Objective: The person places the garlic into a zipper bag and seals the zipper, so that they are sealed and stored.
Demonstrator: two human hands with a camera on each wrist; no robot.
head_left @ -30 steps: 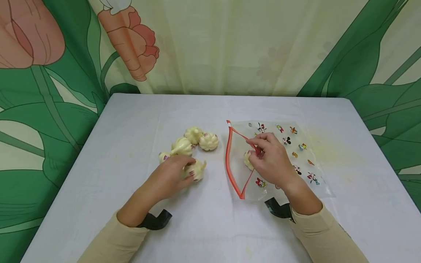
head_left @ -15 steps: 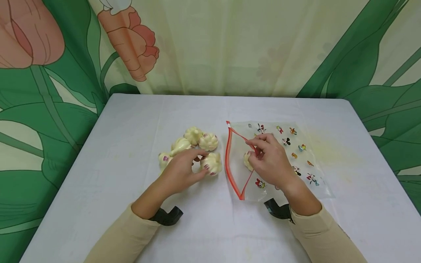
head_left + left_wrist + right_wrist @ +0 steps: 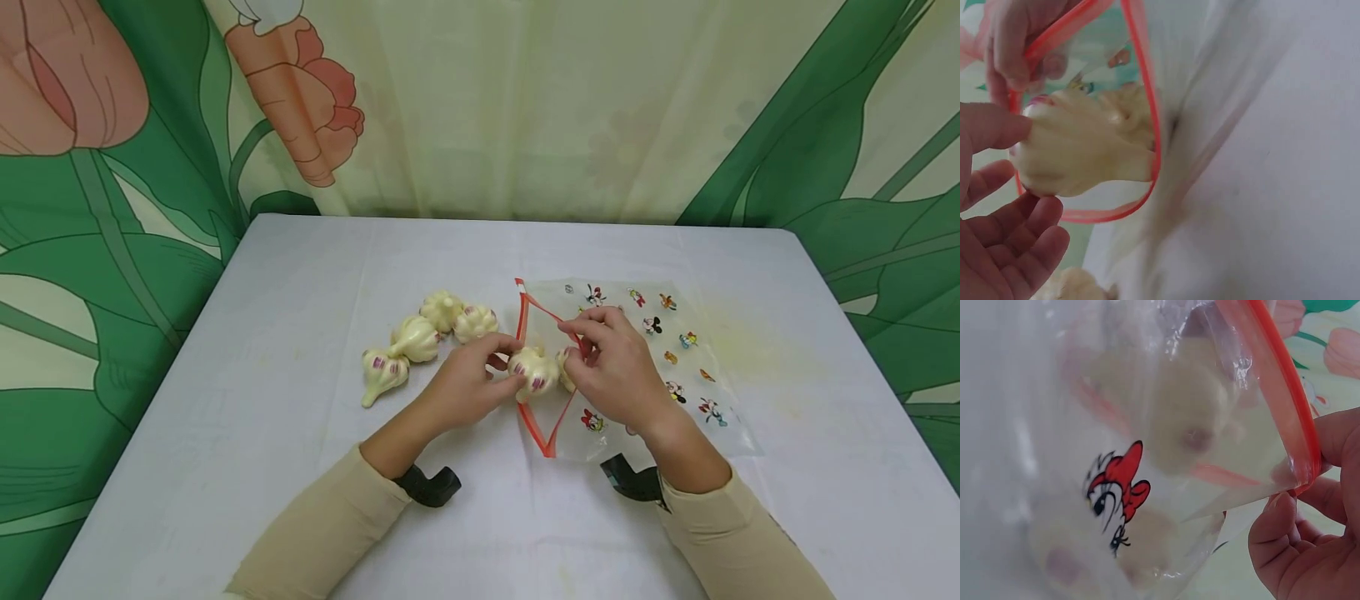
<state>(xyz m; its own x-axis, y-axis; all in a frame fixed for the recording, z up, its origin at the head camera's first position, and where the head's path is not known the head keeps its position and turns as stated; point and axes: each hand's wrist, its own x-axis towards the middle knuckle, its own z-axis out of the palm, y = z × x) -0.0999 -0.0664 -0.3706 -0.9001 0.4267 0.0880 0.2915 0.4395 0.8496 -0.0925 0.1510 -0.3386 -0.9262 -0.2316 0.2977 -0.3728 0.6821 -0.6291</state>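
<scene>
Head view, left hand (image 3: 468, 379) gripping lumpy garlic bulb (image 3: 534, 371), right hand (image 3: 615, 367) pinching glossy bag (image 3: 645, 367)

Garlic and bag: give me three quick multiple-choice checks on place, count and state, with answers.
1. Where is the garlic in the left hand?
A. at the bag's mouth
B. at the table's far edge
C. on top of the pile

2. How many garlic bulbs lie loose on the table, left of the bag?
A. one
B. four
C. seven

3. How is the bag's red rim?
A. zipped flat
B. held open by the right hand
C. torn off

Answers:
1 A, the bulb sits inside the red loop in the left wrist view.
2 B, four show in the head view.
3 B, the fingers pinch the upper rim up.
</scene>
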